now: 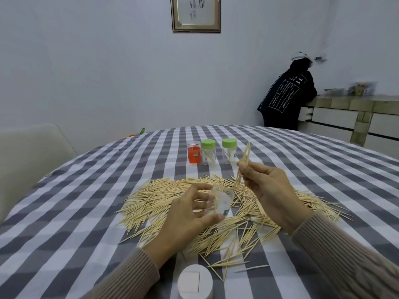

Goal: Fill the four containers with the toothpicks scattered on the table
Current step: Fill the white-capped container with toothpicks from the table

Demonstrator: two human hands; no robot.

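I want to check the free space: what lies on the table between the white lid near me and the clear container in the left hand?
In the head view, scattered toothpicks and the left hand lie between the white lid and the clear container.

Left hand (183,214) raised, fingers and thumb curled, gripping clear container (220,202) from side; right hand (267,186) higher, fingertips pinching toothpick bundle (243,165) near mid-length, bundle upright

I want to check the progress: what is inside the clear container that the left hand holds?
The clear container in the left hand looks nearly empty: perhaps one toothpick leans inside. Fingers cover its left side, so that part is hidden. The right hand pinches a toothpick bundle above it.
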